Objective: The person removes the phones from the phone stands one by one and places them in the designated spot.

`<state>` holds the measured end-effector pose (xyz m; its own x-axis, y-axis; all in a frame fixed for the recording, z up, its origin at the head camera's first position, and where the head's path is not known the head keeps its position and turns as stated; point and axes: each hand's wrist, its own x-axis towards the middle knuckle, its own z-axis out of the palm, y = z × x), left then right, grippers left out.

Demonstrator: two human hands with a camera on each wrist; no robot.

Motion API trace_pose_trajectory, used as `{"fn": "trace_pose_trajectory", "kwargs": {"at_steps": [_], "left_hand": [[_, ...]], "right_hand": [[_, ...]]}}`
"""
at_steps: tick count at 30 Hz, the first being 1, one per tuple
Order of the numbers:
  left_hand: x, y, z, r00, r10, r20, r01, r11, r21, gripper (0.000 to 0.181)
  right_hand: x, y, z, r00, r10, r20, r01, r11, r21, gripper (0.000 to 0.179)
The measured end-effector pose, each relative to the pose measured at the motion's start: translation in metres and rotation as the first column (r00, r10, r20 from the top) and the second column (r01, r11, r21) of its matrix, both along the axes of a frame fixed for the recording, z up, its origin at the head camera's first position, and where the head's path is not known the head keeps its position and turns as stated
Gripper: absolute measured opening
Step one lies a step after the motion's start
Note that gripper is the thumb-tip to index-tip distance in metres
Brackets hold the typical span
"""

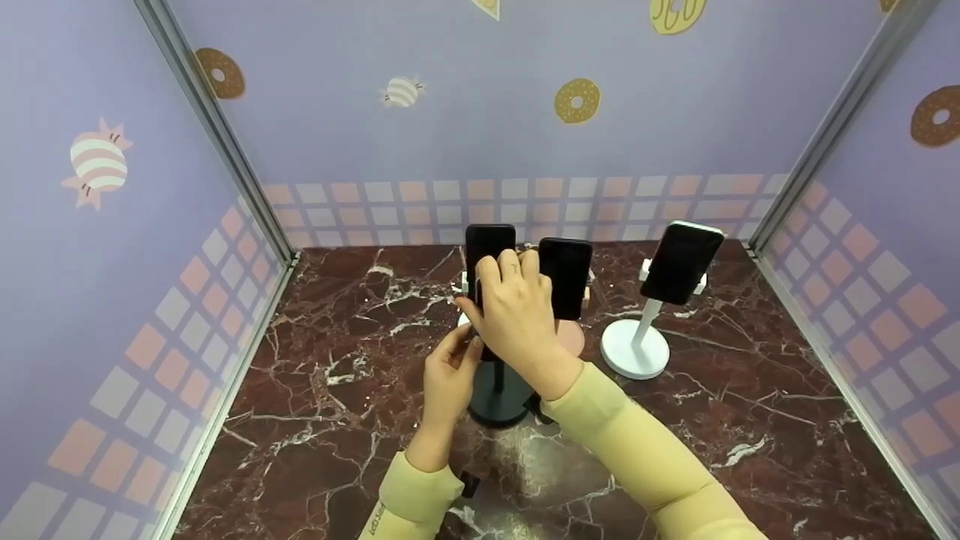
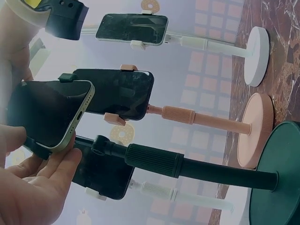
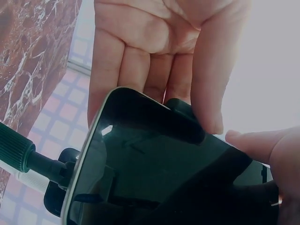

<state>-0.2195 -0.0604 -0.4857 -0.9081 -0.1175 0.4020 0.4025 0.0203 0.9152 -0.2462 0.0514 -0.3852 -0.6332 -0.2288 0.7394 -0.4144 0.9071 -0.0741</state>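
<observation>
In the left wrist view, the phone (image 2: 49, 112) sits at left on a dark green stand (image 2: 206, 173); your left hand (image 2: 35, 187) pinches its lower edge by the clamp (image 2: 37, 148). In the right wrist view, it fills the lower middle, and your right hand (image 3: 293, 161) grips its far end from the right edge. In the head view, your hands meet mid-frame above the table (image 1: 337, 442); a white stand (image 1: 634, 354) holds another phone (image 1: 682, 264) at right.

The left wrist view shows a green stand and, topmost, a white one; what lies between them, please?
A pink stand holding a dark phone lies between the two in that left wrist view.
</observation>
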Motion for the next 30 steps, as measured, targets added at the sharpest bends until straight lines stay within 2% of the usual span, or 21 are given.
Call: {"fn": "trace_pose_trajectory", "kwargs": {"at_steps": [5,10,19,30], "left_hand": [[-0.0011,-0.0025,-0.0003,0.999,-0.032,-0.022,0.031,1.0,-0.003,0.029],[-0.0026,-0.0036,-0.0001,0.999,-0.037,-0.034,0.037,0.999,-0.011,0.028],[-0.0014,-0.0038,0.0021,0.998,-0.051,-0.04,0.05,0.999,-0.02,0.027],[-0.0028,-0.0028,0.0048,0.998,-0.052,-0.046,0.051,0.998,-0.026,0.026]], "right_hand": [[-0.0011,-0.0021,-0.0011,0.999,-0.027,-0.022,0.028,0.999,0.016,0.047],[-0.0025,-0.0026,-0.003,0.997,-0.043,-0.06,0.045,0.999,0.022,0.05],[-0.0049,-0.0047,-0.0057,0.989,-0.061,-0.132,0.063,0.998,0.008,0.042],[-0.0074,-0.0082,-0.0041,0.991,-0.09,-0.095,0.092,0.996,0.016,0.035]]}}
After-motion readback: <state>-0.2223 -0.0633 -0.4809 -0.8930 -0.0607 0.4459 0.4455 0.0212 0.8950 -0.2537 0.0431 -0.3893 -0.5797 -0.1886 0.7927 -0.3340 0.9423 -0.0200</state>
